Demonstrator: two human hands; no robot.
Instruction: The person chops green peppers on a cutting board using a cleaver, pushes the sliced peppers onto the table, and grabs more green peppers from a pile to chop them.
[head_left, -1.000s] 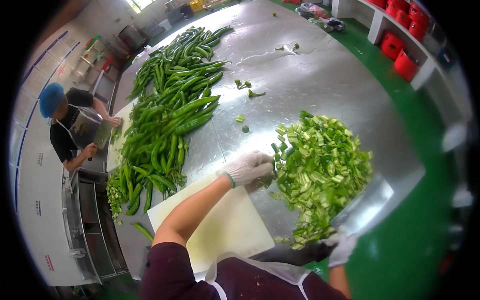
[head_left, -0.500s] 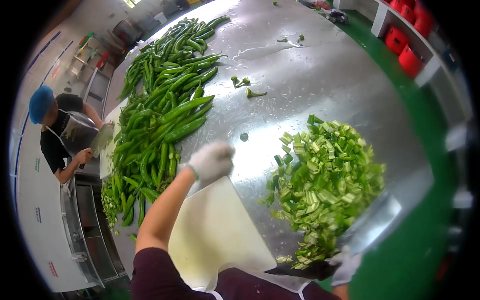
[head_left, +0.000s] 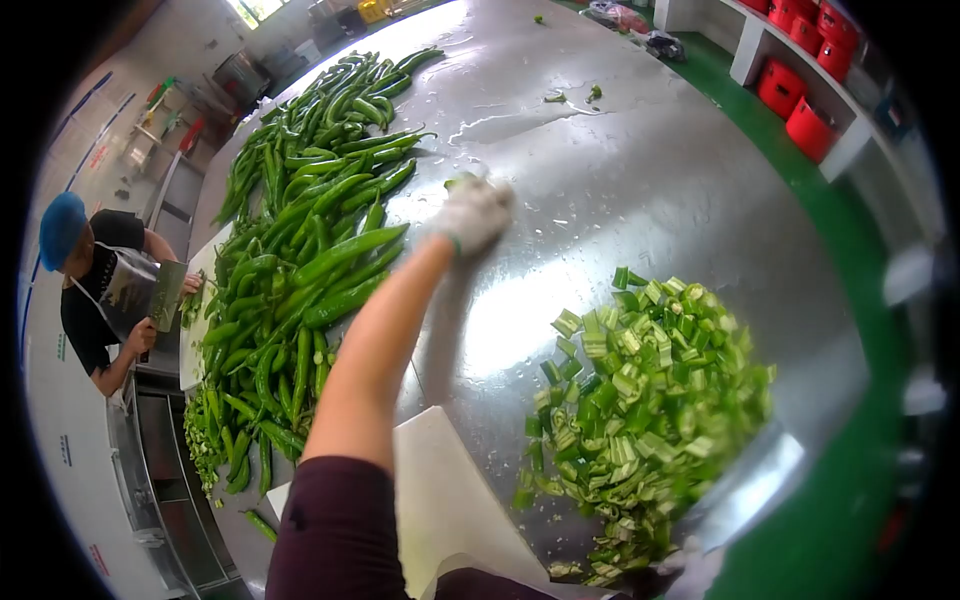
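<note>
My left hand [head_left: 476, 214], in a white glove, reaches out over the steel table with its fingers curled down. A bit of green pepper stem [head_left: 457, 183] shows at its fingertips; the rest is hidden under the hand. At the bottom right my right hand [head_left: 690, 570], also gloved and partly cut off, grips a cleaver [head_left: 745, 490]. The shiny blade lies along the right side of a heap of chopped green peppers [head_left: 650, 390]. A white cutting board [head_left: 455, 500] lies in front of me, partly behind my left arm.
A long pile of whole green peppers [head_left: 310, 230] covers the table's left side. Across it, a person in a blue cap [head_left: 62, 232] holds a cleaver [head_left: 165, 295] at another board. Loose stems [head_left: 575, 97] lie farther up the table [head_left: 680, 180]. Red containers [head_left: 812, 130] fill shelves at right.
My left hand has moved forward from beside the cutting board to where loose stems lay. The right hand and cleaver stay by the chopped heap. The view has shifted slightly.
</note>
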